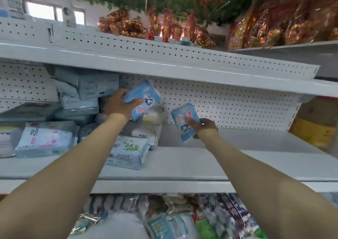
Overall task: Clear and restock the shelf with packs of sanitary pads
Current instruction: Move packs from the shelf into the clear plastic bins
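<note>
Head view: both hands grip blue pad packs, left hand [119, 102] on one [141, 99], right hand [205, 127] on another [184, 120]; shelf [228, 158] right half bare, left half stocked; restocking looks partway.

White shelf [182, 163] bears pad packs [128, 152], seemingly stacked, at left.

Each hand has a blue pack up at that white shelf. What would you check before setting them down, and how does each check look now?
1. Left hand grips the upper blue pack: ok.
2. Right hand grips the lower blue pack, thumb across its front: ok.
3. Bare room on the shelf right of the stacks: ok.
4. Packs held upright: not ok, both tilted.
5. Leaf-print pack at the front sits steady: cannot tell.
</note>
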A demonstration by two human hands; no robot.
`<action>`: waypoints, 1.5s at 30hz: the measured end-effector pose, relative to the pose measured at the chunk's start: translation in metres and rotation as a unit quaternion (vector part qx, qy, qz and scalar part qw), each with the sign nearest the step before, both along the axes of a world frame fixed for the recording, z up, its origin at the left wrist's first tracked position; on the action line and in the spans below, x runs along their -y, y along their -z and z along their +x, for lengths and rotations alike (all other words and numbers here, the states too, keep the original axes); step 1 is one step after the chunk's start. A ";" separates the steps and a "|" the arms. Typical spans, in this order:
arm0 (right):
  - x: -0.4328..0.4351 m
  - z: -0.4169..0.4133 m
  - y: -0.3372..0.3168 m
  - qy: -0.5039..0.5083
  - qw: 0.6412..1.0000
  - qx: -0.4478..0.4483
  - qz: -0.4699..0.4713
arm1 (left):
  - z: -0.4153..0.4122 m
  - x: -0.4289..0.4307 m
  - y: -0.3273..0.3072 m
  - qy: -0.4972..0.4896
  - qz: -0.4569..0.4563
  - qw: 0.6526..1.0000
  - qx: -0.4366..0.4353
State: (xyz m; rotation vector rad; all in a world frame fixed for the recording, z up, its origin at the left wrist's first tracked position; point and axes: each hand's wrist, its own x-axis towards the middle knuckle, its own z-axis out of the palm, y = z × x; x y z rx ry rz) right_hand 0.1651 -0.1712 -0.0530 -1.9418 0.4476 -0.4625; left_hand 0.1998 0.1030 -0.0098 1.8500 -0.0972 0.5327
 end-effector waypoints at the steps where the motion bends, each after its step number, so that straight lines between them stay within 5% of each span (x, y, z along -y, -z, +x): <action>1: 0.001 -0.009 0.001 -0.003 0.999 0.018 0.044 | -0.009 0.004 -0.003 0.010 -0.036 0.999 0.001; 7: 0.014 -0.069 0.004 -0.035 0.980 0.059 0.185 | -0.084 0.042 0.006 0.043 -0.196 0.977 -0.068; 17: 0.087 -0.217 0.038 -0.084 0.963 0.078 0.244 | -0.213 0.145 0.091 0.121 -0.216 0.953 -0.176; 32: 0.221 -0.381 0.200 -0.083 0.928 -0.097 0.351 | -0.368 0.258 0.260 0.113 -0.253 0.908 -0.315; 45: 0.203 -0.426 0.382 -0.038 0.882 -0.335 0.330 | -0.415 0.200 0.447 0.064 -0.316 0.797 -0.510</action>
